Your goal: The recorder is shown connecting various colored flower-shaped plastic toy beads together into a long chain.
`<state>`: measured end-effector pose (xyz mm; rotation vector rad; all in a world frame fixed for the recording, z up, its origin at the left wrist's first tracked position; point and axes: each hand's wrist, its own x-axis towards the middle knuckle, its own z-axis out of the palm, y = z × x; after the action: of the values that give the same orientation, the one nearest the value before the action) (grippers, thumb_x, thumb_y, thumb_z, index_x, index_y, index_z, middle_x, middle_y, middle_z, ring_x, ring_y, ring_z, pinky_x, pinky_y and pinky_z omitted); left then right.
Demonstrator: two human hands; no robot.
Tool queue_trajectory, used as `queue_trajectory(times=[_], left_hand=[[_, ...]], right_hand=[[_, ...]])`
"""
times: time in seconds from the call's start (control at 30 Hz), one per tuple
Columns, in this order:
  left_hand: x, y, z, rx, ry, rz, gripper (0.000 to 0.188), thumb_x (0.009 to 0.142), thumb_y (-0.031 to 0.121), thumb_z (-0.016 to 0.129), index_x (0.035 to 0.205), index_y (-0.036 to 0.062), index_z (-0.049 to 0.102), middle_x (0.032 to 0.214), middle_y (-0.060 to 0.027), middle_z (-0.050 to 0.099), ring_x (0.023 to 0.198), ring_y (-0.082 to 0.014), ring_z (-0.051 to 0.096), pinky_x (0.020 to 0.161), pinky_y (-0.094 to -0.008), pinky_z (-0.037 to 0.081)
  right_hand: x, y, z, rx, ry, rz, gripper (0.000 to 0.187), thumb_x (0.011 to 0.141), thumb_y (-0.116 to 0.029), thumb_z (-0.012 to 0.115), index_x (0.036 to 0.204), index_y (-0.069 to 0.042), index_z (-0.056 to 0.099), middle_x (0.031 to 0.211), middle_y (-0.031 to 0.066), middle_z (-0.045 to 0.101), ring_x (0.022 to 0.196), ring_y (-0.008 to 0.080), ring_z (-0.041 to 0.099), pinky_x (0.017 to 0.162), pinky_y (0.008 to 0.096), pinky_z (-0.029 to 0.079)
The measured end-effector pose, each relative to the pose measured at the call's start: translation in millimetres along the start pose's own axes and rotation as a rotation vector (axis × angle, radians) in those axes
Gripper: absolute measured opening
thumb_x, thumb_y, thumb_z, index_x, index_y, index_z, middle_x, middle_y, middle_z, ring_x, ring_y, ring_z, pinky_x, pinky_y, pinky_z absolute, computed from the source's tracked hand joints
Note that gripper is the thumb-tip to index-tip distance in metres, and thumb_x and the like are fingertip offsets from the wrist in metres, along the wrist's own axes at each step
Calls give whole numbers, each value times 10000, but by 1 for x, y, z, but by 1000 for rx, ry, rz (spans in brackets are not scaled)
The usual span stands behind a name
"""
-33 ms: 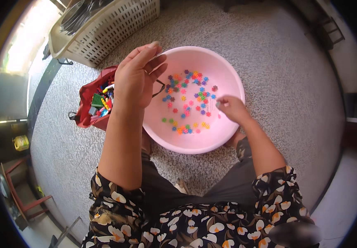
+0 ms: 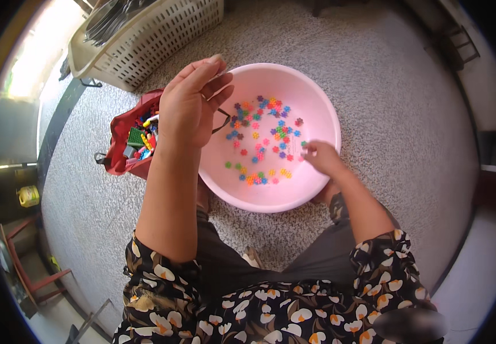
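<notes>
A round pink basin (image 2: 316, 97) stands on the floor in front of me, with many small flower-shaped plastic pieces (image 2: 282, 131) in several colours scattered over its bottom. My left hand (image 2: 193, 103) is raised over the basin's left rim, thumb and forefinger tips pressed together, the other fingers curled. What that pinch holds, if anything, is too small to make out. Inside the right wall, my right hand (image 2: 323, 157) reaches low with its fingertips drawn together. A green flower-shaped piece (image 2: 304, 143) lies just beside those fingertips; whatever is between them is unclear.
Left of the basin, partly behind my left arm, sits a red fabric bag (image 2: 123, 126) filled with mixed coloured toys. A cream slotted plastic basket (image 2: 144, 49) stands at the far left. A reddish chair frame (image 2: 21, 252) and a yellow container (image 2: 28, 196) are at the left edge.
My right hand has shifted slightly downward, and the green piece beside its fingertips now shows more plainly. My left hand keeps its raised pinch.
</notes>
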<state>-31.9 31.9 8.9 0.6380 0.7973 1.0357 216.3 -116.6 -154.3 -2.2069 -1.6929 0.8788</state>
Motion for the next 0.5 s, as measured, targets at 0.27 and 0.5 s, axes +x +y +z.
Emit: queue_trajectory(times=[0.27,0.5], left_hand=[[1,20,-13,-42,26,33,172,813,140,572,955,42,576,893,-54,600,793,-181,574,736,-327,473],[-1,21,-18,-89,-15,-1,150,806,135,581,924,44,579,860,-45,597,769,-165,570,709,-305,477]], right_hand=[[-68,60,148,650,-103,983,198,755,-200,625,799,-31,531,610,65,494,470,171,483,368,305,402],[-87,23,151,1129,469,1207,240,761,-201,621,912,-52,509,721,68,517,549,183,505,460,310,454]])
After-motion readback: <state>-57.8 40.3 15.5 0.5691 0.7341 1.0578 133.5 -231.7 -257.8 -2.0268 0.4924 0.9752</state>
